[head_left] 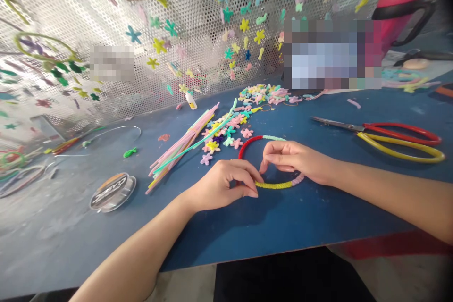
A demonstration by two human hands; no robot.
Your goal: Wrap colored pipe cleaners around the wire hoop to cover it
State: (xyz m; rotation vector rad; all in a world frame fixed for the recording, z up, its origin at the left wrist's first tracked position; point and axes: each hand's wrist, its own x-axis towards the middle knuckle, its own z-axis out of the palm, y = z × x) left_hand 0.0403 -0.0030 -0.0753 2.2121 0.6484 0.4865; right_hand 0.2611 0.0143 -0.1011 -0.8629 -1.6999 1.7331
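Observation:
A ring wrapped in fuzzy coloured sections, yellow, pink, red and pale green, lies over the blue table in front of me. My left hand pinches it at the left end of the yellow section, with thumb and fingers round it. Inside and over the ring, my right hand has its fingers curled, thumb and index close together; whatever is between them is too small to make out. Its palm covers part of the ring's right side. Beyond the ring lie small fuzzy flowers.
Fuzzy sticks lie left of the flowers, near a clear spool. Scissors with red and yellow handles rest at right. A small glue bottle stands by the perforated metal panel; a pink tumbler is at back right.

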